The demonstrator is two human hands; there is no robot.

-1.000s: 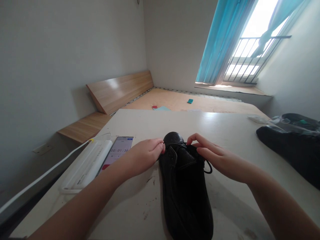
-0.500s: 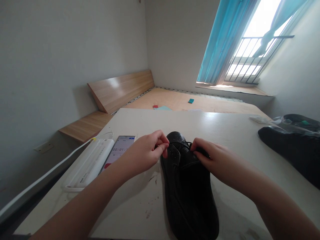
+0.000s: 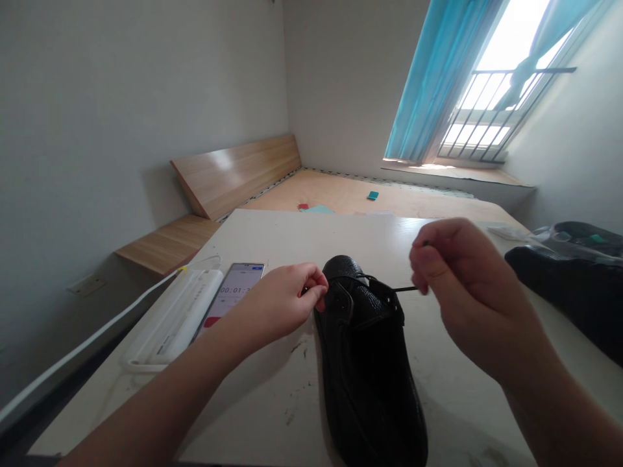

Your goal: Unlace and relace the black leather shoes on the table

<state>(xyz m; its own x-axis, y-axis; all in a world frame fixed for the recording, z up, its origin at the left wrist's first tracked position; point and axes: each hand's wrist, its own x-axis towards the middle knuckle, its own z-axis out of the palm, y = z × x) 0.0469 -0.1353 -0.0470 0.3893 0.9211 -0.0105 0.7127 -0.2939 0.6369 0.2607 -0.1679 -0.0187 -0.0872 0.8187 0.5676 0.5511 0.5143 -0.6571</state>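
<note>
A black leather shoe (image 3: 335,376) stands on the white table, its toe pointing away from me and its opening toward me. My right hand (image 3: 462,292) is raised to the right of the shoe, closed on a black shoelace (image 3: 403,288) that runs taut from the eyelets. At the left side of the lacing, my left hand (image 3: 296,292) is pinched shut by the shoe's upper. Its fingertips seem to grip the other part of the lace, though most of that is hidden behind the fingers.
Left on the white table (image 3: 292,233) lie a phone (image 3: 238,285) showing a timer and a white power strip-like device (image 3: 178,324) with a cable. Another black shoe (image 3: 559,279) lies at the right beside clear plastic. Behind the table is a wooden bed base (image 3: 341,185).
My right hand has moved right and up from the eyelets, drawing the shoelace out taut. The left hand has stayed almost in place.
</note>
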